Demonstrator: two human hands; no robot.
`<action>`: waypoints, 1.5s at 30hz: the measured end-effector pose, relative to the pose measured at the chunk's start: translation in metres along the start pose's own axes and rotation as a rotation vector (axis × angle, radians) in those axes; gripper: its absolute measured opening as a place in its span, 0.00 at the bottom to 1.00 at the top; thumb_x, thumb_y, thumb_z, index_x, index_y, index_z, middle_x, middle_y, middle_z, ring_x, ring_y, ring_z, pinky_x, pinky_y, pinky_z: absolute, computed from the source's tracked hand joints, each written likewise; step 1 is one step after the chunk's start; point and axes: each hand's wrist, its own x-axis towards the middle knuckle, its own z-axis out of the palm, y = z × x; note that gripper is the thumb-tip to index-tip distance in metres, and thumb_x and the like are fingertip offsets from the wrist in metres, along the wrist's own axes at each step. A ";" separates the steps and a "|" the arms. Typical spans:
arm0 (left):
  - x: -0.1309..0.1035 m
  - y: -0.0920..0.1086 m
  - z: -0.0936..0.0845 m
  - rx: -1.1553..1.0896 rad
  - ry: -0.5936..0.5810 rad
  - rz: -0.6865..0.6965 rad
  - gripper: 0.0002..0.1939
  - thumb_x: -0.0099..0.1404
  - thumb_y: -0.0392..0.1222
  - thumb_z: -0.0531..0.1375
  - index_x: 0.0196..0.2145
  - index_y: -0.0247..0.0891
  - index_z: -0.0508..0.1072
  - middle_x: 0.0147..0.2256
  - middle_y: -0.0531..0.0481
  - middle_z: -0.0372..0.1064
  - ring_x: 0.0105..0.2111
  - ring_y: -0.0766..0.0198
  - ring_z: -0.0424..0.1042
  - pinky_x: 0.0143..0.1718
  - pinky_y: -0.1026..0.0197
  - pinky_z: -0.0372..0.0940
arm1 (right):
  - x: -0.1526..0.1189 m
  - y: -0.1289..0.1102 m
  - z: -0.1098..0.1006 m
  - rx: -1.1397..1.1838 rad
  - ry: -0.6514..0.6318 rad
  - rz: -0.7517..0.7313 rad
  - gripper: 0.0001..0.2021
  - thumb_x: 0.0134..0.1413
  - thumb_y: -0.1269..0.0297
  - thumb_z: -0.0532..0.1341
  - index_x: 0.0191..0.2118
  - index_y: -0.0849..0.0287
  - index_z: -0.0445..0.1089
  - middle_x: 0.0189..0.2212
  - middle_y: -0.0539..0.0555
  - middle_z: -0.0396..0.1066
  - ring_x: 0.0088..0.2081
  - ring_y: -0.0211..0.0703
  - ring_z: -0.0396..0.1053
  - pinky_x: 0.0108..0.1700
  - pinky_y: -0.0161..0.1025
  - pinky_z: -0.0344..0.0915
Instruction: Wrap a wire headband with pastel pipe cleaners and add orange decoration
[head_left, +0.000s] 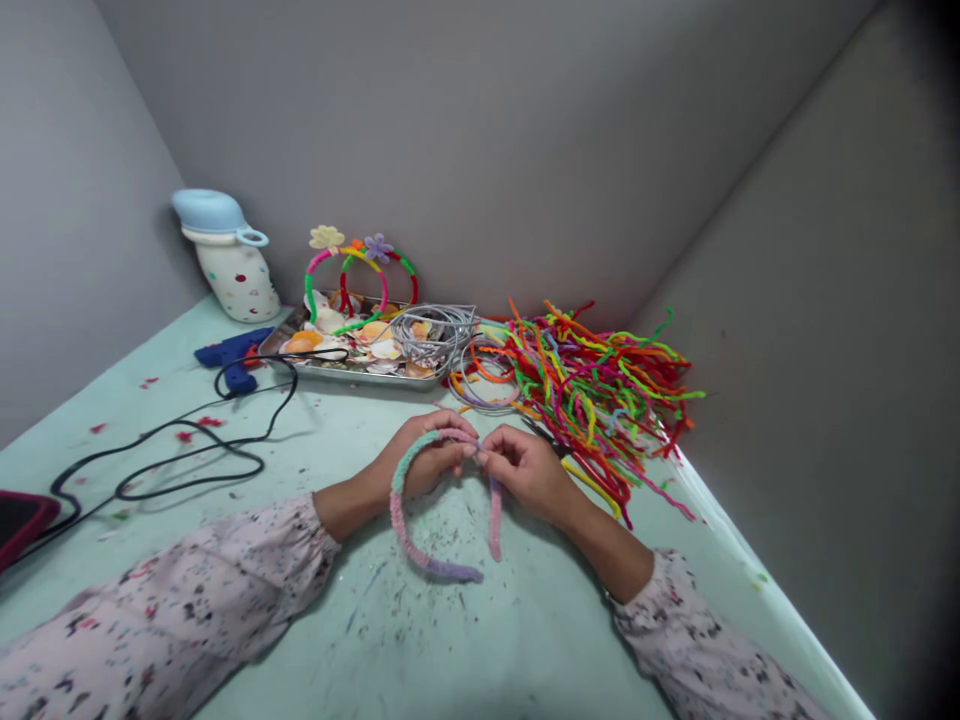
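Between my hands is a curved headband [400,500] wrapped in fuzzy pipe cleaner, banded in pink, mint green and lilac. Its lilac end curls round toward the front, and its other end, a pink length [495,530], hangs below my right fingers. My left hand [431,450] is closed, thumb and fingers pinching the pink stretch at the top. Right beside it, my right hand [525,470] pinches a lilac stretch, fingertips almost touching the left ones. The exact spot under the fingertips is partly hidden.
A metal tray [360,377] of shells holds two flowered hoops [309,290] and coiled grey wire [435,330]. Right of it lies a heap of bright pipe cleaners [592,370] with yellow-handled scissors [592,485]. At left are a blue glue gun [232,352], black cable [255,460] and bottle [232,275].
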 end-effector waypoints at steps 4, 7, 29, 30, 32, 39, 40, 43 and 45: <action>0.002 0.001 -0.002 -0.087 0.022 -0.057 0.14 0.54 0.45 0.63 0.37 0.35 0.72 0.23 0.52 0.66 0.20 0.70 0.63 0.21 0.68 0.55 | 0.001 -0.005 -0.005 0.149 0.021 0.016 0.07 0.48 0.62 0.60 0.29 0.60 0.63 0.22 0.46 0.60 0.23 0.32 0.57 0.24 0.31 0.55; 0.003 0.005 -0.005 -0.263 0.075 -0.145 0.16 0.57 0.49 0.60 0.37 0.34 0.71 0.21 0.53 0.64 0.20 0.70 0.63 0.22 0.67 0.56 | 0.000 -0.009 -0.008 0.182 0.028 0.014 0.07 0.46 0.63 0.61 0.28 0.60 0.63 0.22 0.46 0.59 0.23 0.32 0.56 0.24 0.31 0.55; 0.002 0.010 -0.012 -0.045 -0.152 -0.154 0.08 0.54 0.37 0.60 0.33 0.33 0.73 0.21 0.53 0.66 0.22 0.71 0.62 0.24 0.67 0.55 | -0.005 0.007 -0.002 0.027 0.057 -0.114 0.06 0.49 0.68 0.60 0.36 0.59 0.66 0.21 0.45 0.60 0.22 0.32 0.56 0.25 0.31 0.54; 0.002 0.010 -0.011 -0.041 -0.143 -0.149 0.07 0.54 0.37 0.60 0.32 0.33 0.73 0.21 0.53 0.65 0.21 0.71 0.62 0.24 0.67 0.55 | -0.005 0.006 -0.001 0.021 0.060 -0.116 0.06 0.49 0.68 0.59 0.35 0.59 0.66 0.21 0.45 0.60 0.22 0.32 0.56 0.25 0.31 0.54; 0.002 0.010 -0.010 -0.036 -0.118 -0.150 0.07 0.53 0.37 0.60 0.31 0.33 0.73 0.20 0.54 0.65 0.20 0.71 0.62 0.23 0.68 0.55 | -0.006 0.006 -0.001 0.022 0.056 -0.110 0.06 0.48 0.68 0.59 0.35 0.59 0.66 0.21 0.45 0.60 0.23 0.33 0.56 0.25 0.31 0.54; 0.000 0.014 -0.007 -0.074 -0.060 -0.153 0.08 0.52 0.40 0.63 0.31 0.33 0.72 0.21 0.54 0.64 0.20 0.71 0.62 0.21 0.68 0.53 | -0.004 0.006 -0.003 0.001 0.006 -0.087 0.11 0.51 0.67 0.57 0.41 0.59 0.69 0.20 0.45 0.58 0.22 0.33 0.54 0.25 0.31 0.52; 0.000 0.014 -0.008 -0.101 -0.055 -0.143 0.09 0.53 0.41 0.63 0.32 0.33 0.71 0.22 0.54 0.65 0.20 0.71 0.62 0.22 0.68 0.54 | -0.004 0.006 -0.004 -0.006 0.012 -0.094 0.11 0.52 0.67 0.56 0.41 0.59 0.70 0.19 0.45 0.57 0.22 0.33 0.54 0.25 0.31 0.52; 0.001 0.016 -0.009 -0.197 -0.052 -0.125 0.11 0.57 0.44 0.60 0.35 0.34 0.70 0.25 0.53 0.66 0.22 0.71 0.64 0.24 0.67 0.56 | -0.004 0.005 -0.006 -0.011 0.084 -0.105 0.11 0.52 0.66 0.56 0.41 0.59 0.70 0.19 0.45 0.55 0.22 0.33 0.52 0.25 0.32 0.52; 0.001 0.016 -0.010 -0.260 -0.041 -0.131 0.11 0.60 0.45 0.58 0.36 0.33 0.69 0.27 0.51 0.67 0.23 0.70 0.65 0.25 0.67 0.58 | -0.003 0.006 -0.007 0.009 0.158 -0.096 0.10 0.53 0.66 0.55 0.41 0.59 0.69 0.19 0.44 0.53 0.22 0.34 0.52 0.25 0.32 0.51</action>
